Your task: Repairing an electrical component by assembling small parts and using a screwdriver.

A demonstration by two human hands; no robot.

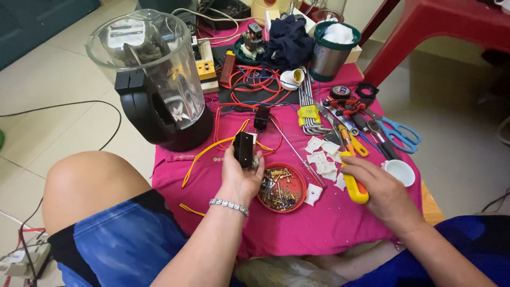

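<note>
While the left hand [240, 178] pinches a small black box [244, 149] upright, a red dish of screws [280, 187] sits just right of it. The right hand [383, 194] curls around a yellow-handled screwdriver [353, 187], white plastic pieces [322, 159] lying near its fingertips.

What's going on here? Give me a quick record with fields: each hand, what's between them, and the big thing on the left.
Left hand: holds a black part upright, yellow wire trailing from it
Right hand: rests on a yellow-handled tool
Between hands: red dish of small metal bits
Left of table: blender jug on pink cloth
Right side: blue scissors, white cup
</note>
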